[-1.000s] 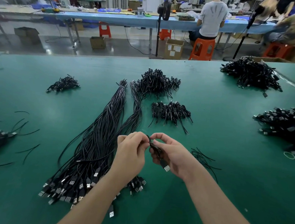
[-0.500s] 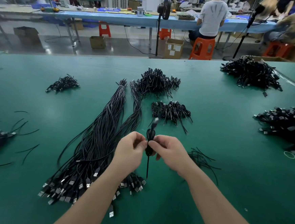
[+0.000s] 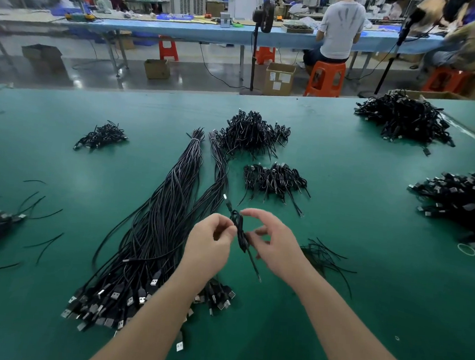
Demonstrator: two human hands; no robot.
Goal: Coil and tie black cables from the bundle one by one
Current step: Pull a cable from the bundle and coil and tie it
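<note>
A small black coiled cable (image 3: 240,232) is held up above the green tabletop (image 3: 351,274), between the two hands. The left hand (image 3: 208,244) is curled, and its fingers (image 3: 228,228) are pinched shut on the top part of the coil. The right hand (image 3: 275,244) is half open beside the coil, with its fingers (image 3: 252,212) bent over it; whether the coil is touched by them cannot be told. One thin end of the cable is stuck up past the hands, and the other end is hung down below them. A long bundle of straight black cables with silver plugs (image 3: 152,238) is laid on the tabletop just left of the hands, partly under the left arm. A small pile of tied black coils (image 3: 274,180) is seen farther back, and a bigger heap of black coils (image 3: 250,134) is behind it. Loose thin black ties (image 3: 324,255) are spread just right of the right hand.
</note>
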